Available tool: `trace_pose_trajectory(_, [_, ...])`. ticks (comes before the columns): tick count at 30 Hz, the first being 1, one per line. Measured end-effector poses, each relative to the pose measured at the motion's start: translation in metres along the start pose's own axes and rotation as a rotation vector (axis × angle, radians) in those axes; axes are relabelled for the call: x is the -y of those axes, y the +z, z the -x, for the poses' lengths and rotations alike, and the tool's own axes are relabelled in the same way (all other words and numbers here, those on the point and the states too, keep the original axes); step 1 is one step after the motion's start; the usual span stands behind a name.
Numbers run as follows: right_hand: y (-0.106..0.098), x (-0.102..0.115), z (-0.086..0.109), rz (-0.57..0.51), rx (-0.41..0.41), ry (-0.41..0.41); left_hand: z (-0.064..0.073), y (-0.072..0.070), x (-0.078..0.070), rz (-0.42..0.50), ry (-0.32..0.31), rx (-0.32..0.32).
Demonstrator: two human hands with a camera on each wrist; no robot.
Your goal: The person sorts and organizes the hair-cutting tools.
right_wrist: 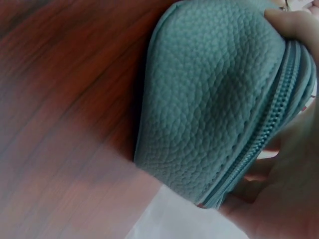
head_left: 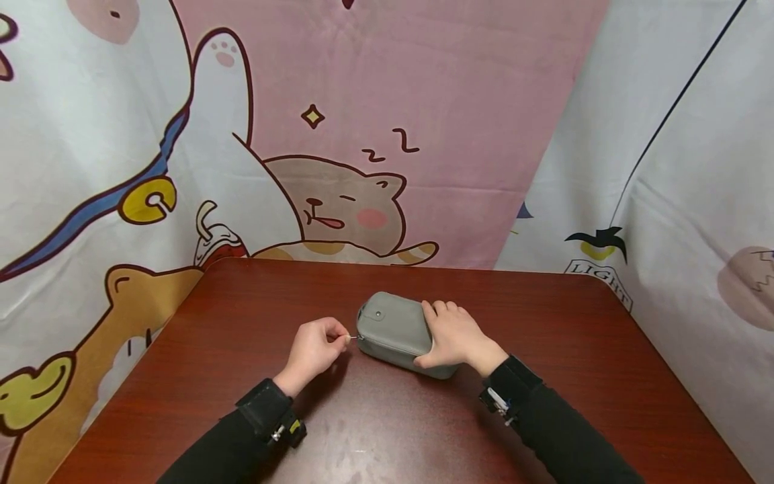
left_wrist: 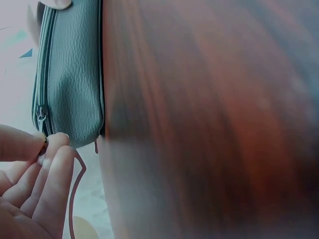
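A grey-green zippered pouch (head_left: 393, 323) of pebbled leather lies on the table, a small round stud on its top near the left end. My left hand (head_left: 313, 351) is at that end, thumb and forefinger pinching the zipper pull (left_wrist: 42, 124). In the left wrist view the slider sits at the pouch's near end, and the zipper track beyond it looks closed. My right hand (head_left: 455, 337) grips the opposite end, thumb along the front side and fingers spread over the top. Closed zipper teeth (right_wrist: 274, 114) run past the thumb in the right wrist view.
The reddish-brown wooden table (head_left: 532, 323) has rounded back corners. Behind it and at both sides hangs a cloth (head_left: 459, 134) with cartoon animals. Black sleeves with strapped-on wrist cameras (head_left: 289, 430) cover both forearms.
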State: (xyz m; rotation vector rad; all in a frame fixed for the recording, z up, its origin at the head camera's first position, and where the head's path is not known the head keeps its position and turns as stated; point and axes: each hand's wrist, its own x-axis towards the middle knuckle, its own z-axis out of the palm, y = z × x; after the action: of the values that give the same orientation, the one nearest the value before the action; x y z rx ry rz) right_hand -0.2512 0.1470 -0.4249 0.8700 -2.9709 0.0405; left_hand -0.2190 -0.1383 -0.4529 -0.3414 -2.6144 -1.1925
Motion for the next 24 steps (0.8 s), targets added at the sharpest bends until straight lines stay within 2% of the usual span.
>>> trace_pose_trajectory(11, [-0.001,-0.011,0.004,-0.019,-0.010,-0.072,0.000,-0.002,0.001,-0.006,0.019,0.016])
trace_pose_trajectory(24, [-0.002,-0.020,0.004,-0.044,-0.026,-0.135,-0.013,-0.006,0.004,-0.089,0.068,0.019])
